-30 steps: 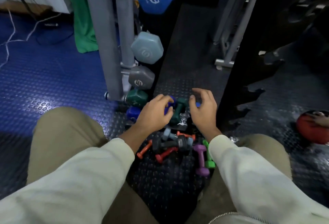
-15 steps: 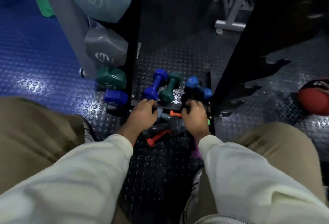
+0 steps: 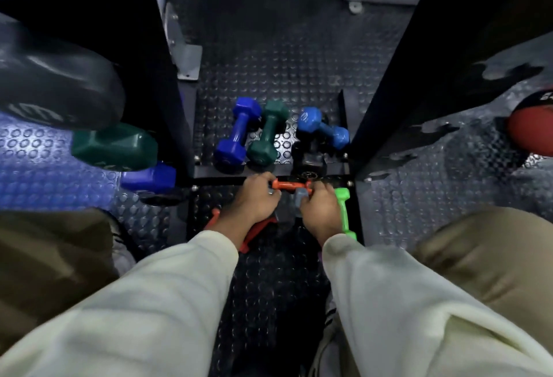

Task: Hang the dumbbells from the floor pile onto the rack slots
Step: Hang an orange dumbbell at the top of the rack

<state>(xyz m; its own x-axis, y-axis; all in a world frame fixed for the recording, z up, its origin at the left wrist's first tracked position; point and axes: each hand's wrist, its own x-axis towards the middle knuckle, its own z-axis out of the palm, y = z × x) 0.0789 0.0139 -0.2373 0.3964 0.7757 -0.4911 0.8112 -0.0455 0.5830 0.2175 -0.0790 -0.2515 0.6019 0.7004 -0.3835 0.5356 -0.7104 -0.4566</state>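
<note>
Three bigger dumbbells lie side by side on the bumpy black rubber floor point(image 3: 269, 56) past the black bar of the rack base point(image 3: 221, 171): a dark blue one point(image 3: 236, 134), a dark green one point(image 3: 266, 134) and a light blue one point(image 3: 323, 131). Your left hand point(image 3: 254, 200) and right hand point(image 3: 320, 212) each curl round an end of the small orange dumbbell point(image 3: 291, 185) just over that bar. A thin bright green dumbbell point(image 3: 344, 212) lies just beside your right hand.

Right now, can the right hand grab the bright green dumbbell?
Probably yes. The green dumbbell lies right beside the right hand, uncovered on the floor. But that hand is busy holding the orange dumbbell with the left hand.
</note>
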